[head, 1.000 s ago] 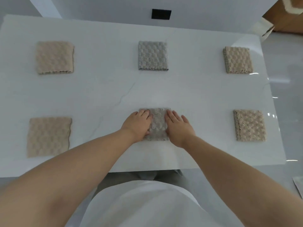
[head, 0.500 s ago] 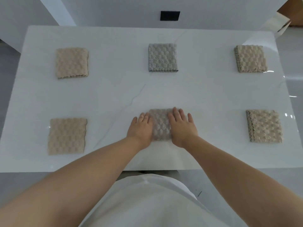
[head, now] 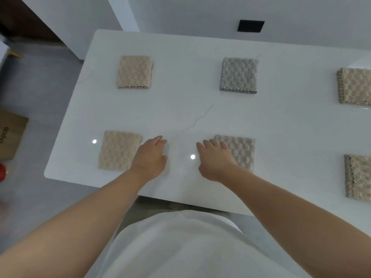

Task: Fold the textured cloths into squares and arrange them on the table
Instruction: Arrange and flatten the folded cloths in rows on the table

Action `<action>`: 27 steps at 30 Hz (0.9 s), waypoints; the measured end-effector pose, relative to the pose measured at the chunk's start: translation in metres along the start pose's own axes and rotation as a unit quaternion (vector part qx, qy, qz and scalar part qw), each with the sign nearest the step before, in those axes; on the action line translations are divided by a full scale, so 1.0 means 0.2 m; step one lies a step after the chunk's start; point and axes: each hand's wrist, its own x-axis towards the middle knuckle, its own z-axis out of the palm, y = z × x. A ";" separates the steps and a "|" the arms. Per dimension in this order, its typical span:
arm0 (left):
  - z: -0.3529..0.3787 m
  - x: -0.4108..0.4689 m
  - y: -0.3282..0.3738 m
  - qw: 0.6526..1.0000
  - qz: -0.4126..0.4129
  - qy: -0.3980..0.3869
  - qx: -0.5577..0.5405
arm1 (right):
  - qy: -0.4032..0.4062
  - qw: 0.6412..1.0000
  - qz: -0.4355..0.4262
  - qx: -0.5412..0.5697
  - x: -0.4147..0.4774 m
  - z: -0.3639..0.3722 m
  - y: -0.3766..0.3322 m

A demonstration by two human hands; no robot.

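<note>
One cloth (head: 242, 152), left hand (head: 149, 157) newly off.

The right hand (head: 215, 159) covers the left part of the near grey cloth (head: 243, 151), hiding that edge. The picture's right edge cuts off the far-right beige cloth (head: 355, 87), the near-right beige cloth (head: 359, 177) and the tabletop's (head: 180, 109) right end. At the left edge a cardboard box (head: 11, 135) and a red object (head: 2, 174) are cropped; the box's print is unreadable.

Six folded cloths (head: 238, 75) lie in two rows.
</note>
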 end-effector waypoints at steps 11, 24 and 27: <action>-0.23 0.11 -0.83 0.997 -0.074 -0.023 -0.030 | -0.064 0.984 0.050 0.158 0.32 -0.04 -0.62; -0.25 0.40 -1.22 0.994 0.082 -0.076 0.004 | -0.001 0.945 0.114 0.306 0.75 -0.07 -1.02; -0.25 0.44 -1.22 0.993 0.076 -0.088 -0.011 | -0.003 0.944 0.126 0.304 0.77 -0.07 -1.03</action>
